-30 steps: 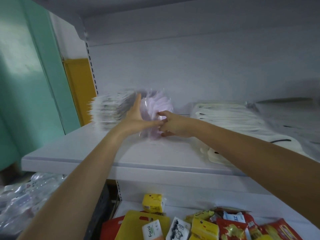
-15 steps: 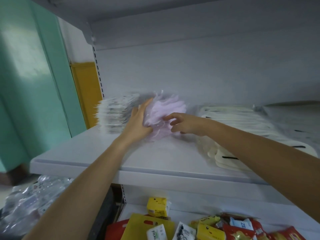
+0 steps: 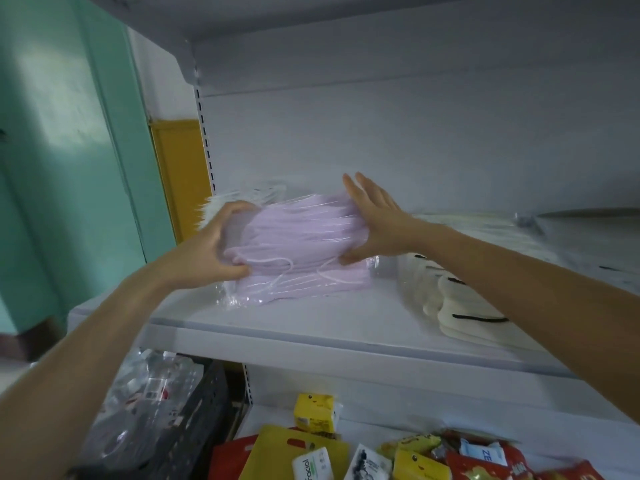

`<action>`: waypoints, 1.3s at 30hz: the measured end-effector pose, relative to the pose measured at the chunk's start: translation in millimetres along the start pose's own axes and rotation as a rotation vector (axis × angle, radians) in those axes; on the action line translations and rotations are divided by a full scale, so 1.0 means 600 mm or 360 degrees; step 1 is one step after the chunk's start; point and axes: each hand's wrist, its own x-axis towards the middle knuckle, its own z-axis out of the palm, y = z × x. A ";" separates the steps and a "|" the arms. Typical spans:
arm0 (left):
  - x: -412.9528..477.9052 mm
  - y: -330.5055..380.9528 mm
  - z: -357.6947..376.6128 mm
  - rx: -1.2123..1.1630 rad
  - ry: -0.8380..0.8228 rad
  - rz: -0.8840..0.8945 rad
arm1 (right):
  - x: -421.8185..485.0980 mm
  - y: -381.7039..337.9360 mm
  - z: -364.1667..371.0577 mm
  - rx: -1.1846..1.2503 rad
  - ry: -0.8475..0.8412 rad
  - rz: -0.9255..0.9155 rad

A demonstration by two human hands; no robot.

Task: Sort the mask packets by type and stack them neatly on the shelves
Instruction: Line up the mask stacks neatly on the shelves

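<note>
Lilac mask packets lie stacked lengthwise left-to-right between the hands: left hand fingers curled round one end, right hand fingers straight, pressing the other.

Glossy clear plastic wraps the lilac mask packets; matt white shelf.

Single head camera, close, facing shelf, tilted perhaps slightly downward.
</note>
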 end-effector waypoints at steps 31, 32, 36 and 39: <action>0.008 -0.048 0.035 0.0108 0.0253 0.0266 | 0.078 0.019 0.032 0.0101 -0.0386 0.0002; 0.010 -0.050 0.034 0.0093 0.0260 0.0236 | 0.079 0.020 0.033 0.0113 -0.0392 0.0001; 0.014 -0.054 0.034 -0.0002 0.0221 0.0091 | 0.089 0.017 0.029 0.0119 -0.0463 -0.0061; 0.015 -0.053 0.035 -0.0070 0.0200 0.0084 | 0.098 0.017 0.029 0.0207 -0.0469 -0.0008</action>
